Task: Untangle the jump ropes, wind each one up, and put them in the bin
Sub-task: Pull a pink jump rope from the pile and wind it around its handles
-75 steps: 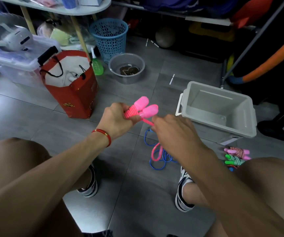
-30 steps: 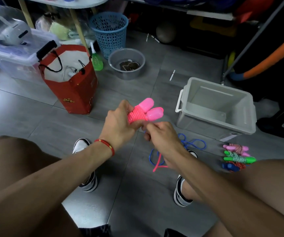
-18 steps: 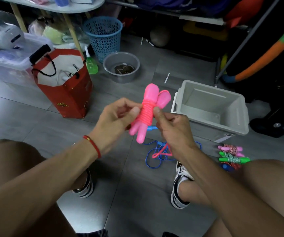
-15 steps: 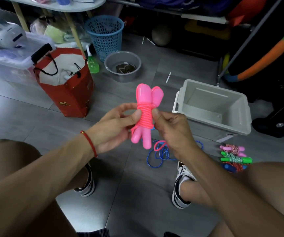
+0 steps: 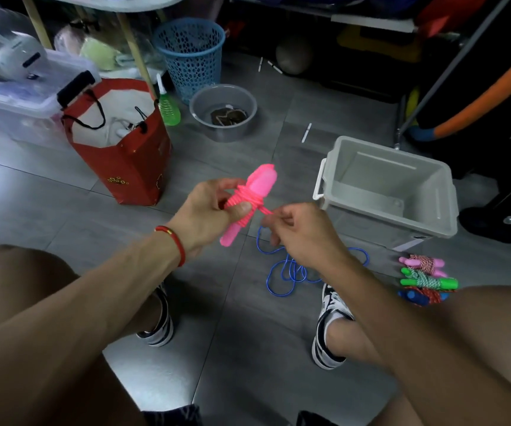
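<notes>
My left hand [image 5: 206, 215] grips the pink jump rope [image 5: 255, 192], its cord wound around the paired pink handles. My right hand [image 5: 302, 233] pinches the cord's short free end just right of the bundle. On the floor below my hands lies a loose blue jump rope [image 5: 282, 272] in tangled loops. The grey bin [image 5: 386, 192] stands open to the right with nothing visible inside. Three wound ropes [image 5: 423, 278], with pink, green and blue handles, lie on the floor beside my right knee.
A red paper bag [image 5: 125, 142] stands at left, with a clear lidded storage box [image 5: 17, 96] behind it. A blue mesh basket [image 5: 191, 53], a grey basin [image 5: 223, 112] and a green bottle [image 5: 168, 107] sit farther back. My shoes [image 5: 329, 321] flank the blue rope.
The pink cord went from trailing to the floor to fully wound on the handles. The bundle tilted from upright to slanting, and my right hand now pulls the short end rightward.
</notes>
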`<action>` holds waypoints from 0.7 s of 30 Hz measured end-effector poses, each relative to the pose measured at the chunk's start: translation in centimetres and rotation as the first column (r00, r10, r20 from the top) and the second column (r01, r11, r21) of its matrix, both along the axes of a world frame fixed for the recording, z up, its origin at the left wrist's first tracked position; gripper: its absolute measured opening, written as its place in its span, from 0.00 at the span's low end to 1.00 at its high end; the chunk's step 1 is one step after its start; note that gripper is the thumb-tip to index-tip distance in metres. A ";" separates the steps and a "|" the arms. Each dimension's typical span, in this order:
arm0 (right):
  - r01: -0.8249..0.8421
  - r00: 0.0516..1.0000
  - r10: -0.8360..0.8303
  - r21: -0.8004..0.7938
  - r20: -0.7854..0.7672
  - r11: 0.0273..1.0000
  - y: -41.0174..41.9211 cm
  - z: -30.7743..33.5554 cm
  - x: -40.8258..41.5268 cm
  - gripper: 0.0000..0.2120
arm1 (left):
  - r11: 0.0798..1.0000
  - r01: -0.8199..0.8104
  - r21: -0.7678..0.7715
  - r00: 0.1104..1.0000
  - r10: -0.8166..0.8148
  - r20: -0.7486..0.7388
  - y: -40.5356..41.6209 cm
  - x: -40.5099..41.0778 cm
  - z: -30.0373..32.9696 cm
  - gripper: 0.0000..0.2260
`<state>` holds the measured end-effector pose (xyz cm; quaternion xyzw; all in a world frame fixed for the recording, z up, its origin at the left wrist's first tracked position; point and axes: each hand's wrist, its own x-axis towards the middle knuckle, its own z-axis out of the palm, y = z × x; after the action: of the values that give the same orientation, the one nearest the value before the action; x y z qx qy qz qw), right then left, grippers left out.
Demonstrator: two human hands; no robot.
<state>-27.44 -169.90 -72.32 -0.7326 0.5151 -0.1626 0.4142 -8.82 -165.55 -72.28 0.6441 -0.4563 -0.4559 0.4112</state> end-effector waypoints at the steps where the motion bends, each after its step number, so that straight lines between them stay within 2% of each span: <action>1: -0.007 1.000 0.007 0.016 -0.027 1.000 0.1 0.2 0.2 0.13 | 0.998 -0.055 0.004 0.998 0.055 0.028 -0.2 0.1 -0.1 0.17; 3: -0.007 0.999 0.007 0.007 -0.038 1.000 0.5 0.8 0.5 0.14 | 0.998 -0.065 -0.009 0.992 0.066 0.108 -0.3 0.0 -0.1 0.15; 5: 0.043 0.999 -0.043 -0.035 -0.003 0.998 1.0 1.3 0.8 0.16 | 1.000 -0.009 -0.030 0.973 0.015 0.229 -0.2 -0.5 -0.1 0.12; 9: 0.110 0.992 -0.105 -0.083 0.066 0.990 1.9 1.8 1.2 0.21 | 0.997 -0.074 -0.034 0.938 0.081 0.338 -0.2 -1.5 0.3 0.15; 12: 0.188 0.967 -0.189 0.020 0.169 0.982 2.0 2.1 1.0 0.25 | 0.981 -0.125 -0.149 0.877 0.180 0.446 0.2 -2.5 0.7 0.19; 15: 0.254 0.920 -0.279 0.123 0.276 0.959 1.7 2.4 0.5 0.13 | 0.966 -0.101 -0.236 0.854 0.206 0.478 0.5 -3.5 0.9 0.20; 17: 0.267 0.899 -0.293 0.123 0.325 0.956 1.2 2.2 -0.1 0.08 | 0.970 -0.034 -0.241 0.917 0.126 0.379 0.7 -3.4 1.2 0.19; 19: 0.256 0.890 -0.265 0.073 0.371 0.964 0.5 2.1 -0.8 0.06 | 0.975 -0.016 -0.224 0.998 0.029 0.053 1.0 -2.6 1.8 0.15; 21: 0.210 0.880 -0.200 0.026 0.430 0.977 -0.1 2.1 -1.3 0.05 | 0.977 -0.074 -0.199 0.970 0.025 -0.240 1.2 -1.5 2.2 0.11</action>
<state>-28.78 -170.00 -70.24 -0.6244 0.4838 -0.3685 0.4902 -10.35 -164.34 -70.08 0.5504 -0.4326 -0.4690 0.5385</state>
